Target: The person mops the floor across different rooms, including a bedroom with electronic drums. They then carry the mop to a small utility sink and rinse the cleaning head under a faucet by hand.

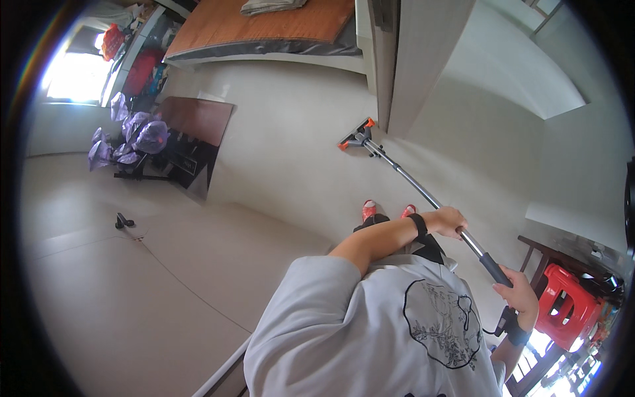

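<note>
A mop with a silver pole slants across the view from lower right to upper middle. Its flat grey head with orange ends rests on the pale floor, close to the foot of a door frame. My left hand is wrapped round the middle of the pole, a black band on its wrist. Further back, my right hand grips the dark handle end. Both hands are closed on the same pole. My red shoes stand on the floor below my left forearm.
A bed with an orange-brown mat is at the far side. The door frame rises beside the mop head. Purple-wrapped items and a brown board stand at left. A red plastic stool is at right, near a dark wooden piece.
</note>
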Motion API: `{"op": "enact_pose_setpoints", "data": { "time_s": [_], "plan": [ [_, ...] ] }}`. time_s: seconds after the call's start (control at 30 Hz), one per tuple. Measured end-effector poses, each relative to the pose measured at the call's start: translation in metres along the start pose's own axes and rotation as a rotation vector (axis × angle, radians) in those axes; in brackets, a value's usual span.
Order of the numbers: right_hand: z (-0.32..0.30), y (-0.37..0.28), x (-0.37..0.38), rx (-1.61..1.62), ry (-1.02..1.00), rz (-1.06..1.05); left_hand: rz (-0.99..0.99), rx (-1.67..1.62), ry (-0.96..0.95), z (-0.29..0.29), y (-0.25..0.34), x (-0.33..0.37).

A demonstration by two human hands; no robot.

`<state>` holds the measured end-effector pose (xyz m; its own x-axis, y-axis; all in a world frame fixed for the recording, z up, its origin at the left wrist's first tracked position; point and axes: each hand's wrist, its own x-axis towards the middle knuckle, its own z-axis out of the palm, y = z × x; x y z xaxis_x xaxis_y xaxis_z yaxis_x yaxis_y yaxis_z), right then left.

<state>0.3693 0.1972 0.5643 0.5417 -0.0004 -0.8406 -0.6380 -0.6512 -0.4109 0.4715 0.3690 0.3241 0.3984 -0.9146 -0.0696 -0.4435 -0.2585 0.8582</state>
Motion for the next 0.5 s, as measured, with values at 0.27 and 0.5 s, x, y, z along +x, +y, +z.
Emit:
{"op": "enact_pose_setpoints", "data": {
  "time_s": [0.27,0.5],
  "plan": [
    [0.017,-0.018,-0.004,0.103,-0.038,-0.108,-0.050,0.212,-0.069,-0.034,-0.017,-0.016],
    [0.081,-0.078,0.057,0.198,0.050,-0.276,-0.121,0.409,0.024,-0.100,-0.089,-0.067]
  ]
}}
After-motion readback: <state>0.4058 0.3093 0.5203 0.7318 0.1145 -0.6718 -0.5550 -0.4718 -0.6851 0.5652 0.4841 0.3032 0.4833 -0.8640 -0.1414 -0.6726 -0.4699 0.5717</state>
